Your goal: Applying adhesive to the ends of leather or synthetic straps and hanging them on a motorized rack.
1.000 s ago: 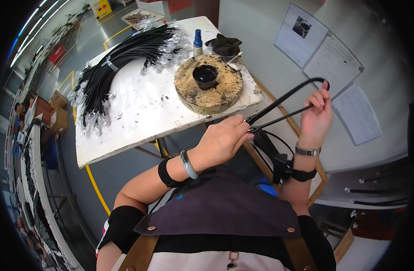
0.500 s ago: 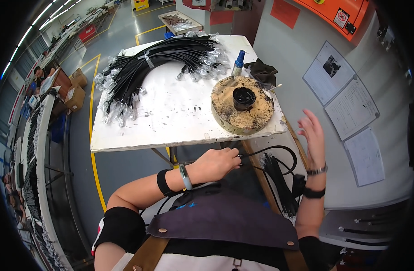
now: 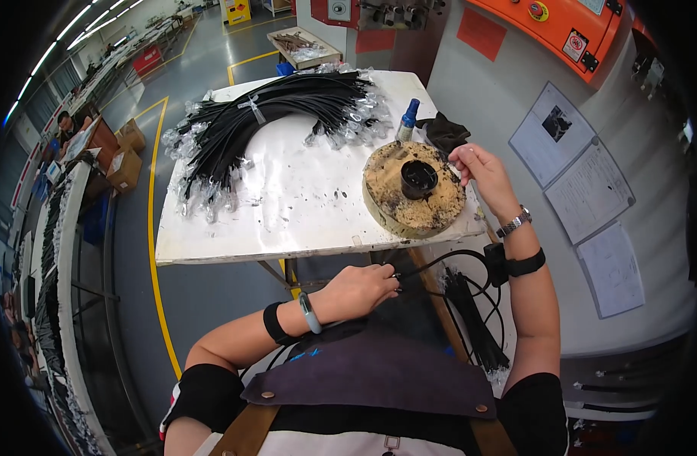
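The person stands at the near edge of a white worktable (image 3: 288,220), and everything here sits around a round, crumb-crusted wooden disc (image 3: 413,199) on the table's near right corner. The right hand (image 3: 478,169) is raised at the disc's right rim, forearm running straight up from the elbow, wrist bent inward; its fingers are curled loosely together with the tips drawn toward the thumb, hovering just over the rim, and I cannot tell whether they pinch anything. A watch and a black strap sit on that forearm below the disc. The left hand (image 3: 358,290) is held low, below the disc and off the table's front edge, forearm crossing the body at a slant, a green bangle and black band on the wrist. Its fingers are closed into a loose fist, pinching the end of a thin black cable (image 3: 440,262) that loops rightward toward the strap on the right forearm. A black cup-shaped fixture (image 3: 418,179) stands at the disc's centre. Just behind the disc stands a small blue-capped bottle (image 3: 405,123), and farther back to the left lies a big bundle of black cables (image 3: 272,121) with clear-bagged ends.
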### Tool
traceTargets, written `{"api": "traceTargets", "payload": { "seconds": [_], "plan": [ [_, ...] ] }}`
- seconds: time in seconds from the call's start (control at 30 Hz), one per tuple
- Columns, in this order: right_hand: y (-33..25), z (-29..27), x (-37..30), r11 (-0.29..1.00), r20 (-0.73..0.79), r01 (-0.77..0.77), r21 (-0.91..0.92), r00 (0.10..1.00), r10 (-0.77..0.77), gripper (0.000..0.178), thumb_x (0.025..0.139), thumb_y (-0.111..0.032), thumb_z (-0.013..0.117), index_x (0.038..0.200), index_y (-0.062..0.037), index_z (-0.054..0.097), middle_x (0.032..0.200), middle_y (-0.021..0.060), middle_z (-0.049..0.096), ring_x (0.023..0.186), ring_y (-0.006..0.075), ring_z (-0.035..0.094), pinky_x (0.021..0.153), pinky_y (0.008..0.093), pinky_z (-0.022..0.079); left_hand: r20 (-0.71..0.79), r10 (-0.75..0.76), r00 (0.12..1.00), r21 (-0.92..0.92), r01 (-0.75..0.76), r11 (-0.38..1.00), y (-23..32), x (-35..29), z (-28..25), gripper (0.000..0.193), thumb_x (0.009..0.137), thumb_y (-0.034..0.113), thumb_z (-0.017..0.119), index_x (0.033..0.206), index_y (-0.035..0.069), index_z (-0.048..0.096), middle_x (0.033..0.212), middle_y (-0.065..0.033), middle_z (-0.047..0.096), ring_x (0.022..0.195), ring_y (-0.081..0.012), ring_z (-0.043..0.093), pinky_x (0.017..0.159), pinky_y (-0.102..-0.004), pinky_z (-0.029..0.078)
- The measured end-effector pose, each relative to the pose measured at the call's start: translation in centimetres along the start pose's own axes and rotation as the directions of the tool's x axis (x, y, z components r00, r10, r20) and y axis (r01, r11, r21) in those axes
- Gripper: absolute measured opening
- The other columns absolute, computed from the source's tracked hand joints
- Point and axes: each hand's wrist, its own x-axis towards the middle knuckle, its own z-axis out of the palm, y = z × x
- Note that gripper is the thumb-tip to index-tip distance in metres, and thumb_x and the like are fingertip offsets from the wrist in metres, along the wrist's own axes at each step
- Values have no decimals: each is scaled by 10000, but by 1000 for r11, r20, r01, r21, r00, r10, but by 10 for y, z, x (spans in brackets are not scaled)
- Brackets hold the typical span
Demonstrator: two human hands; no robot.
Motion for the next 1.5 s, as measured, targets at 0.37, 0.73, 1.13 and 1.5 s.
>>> {"api": "traceTargets", "payload": {
  "seconds": [0.37,0.73,1.13,1.5],
  "plan": [
    [-6,-3,5,995,-99,68,-73,992,-75,324,946,-278,415,792,-32,559,680,-14,520,575,36,455,528,175,405,-15,-9,1000,-1,9,1000,-2,-2,-3,151,858,221,526,830,72,531,812,-67,462,778,-229,542,603,-351,467],
    [5,-10,-5,998,-67,16,61,998,-12,309,946,-269,419,837,-22,567,704,13,541,608,54,477,549,189,429,-50,40,998,61,-37,997,2,9,-9,143,843,212,545,833,70,538,810,-68,462,765,-226,539,588,-343,464],
    [-23,-40,-67,840,-266,-22,542,944,196,243,942,-262,428,831,-61,507,709,3,466,609,76,426,531,212,380,-176,120,977,183,-87,979,7,39,-34,142,800,196,578,813,76,503,789,-64,452,733,-221,530,541,-333,459],
    [-36,-27,-106,904,-262,-36,427,951,162,277,952,-277,394,819,-59,502,698,16,494,587,67,446,500,204,407,-202,180,963,199,-139,970,18,48,-38,130,800,179,567,782,63,511,805,-65,444,742,-209,508,533,-320,459]
  ]
}}
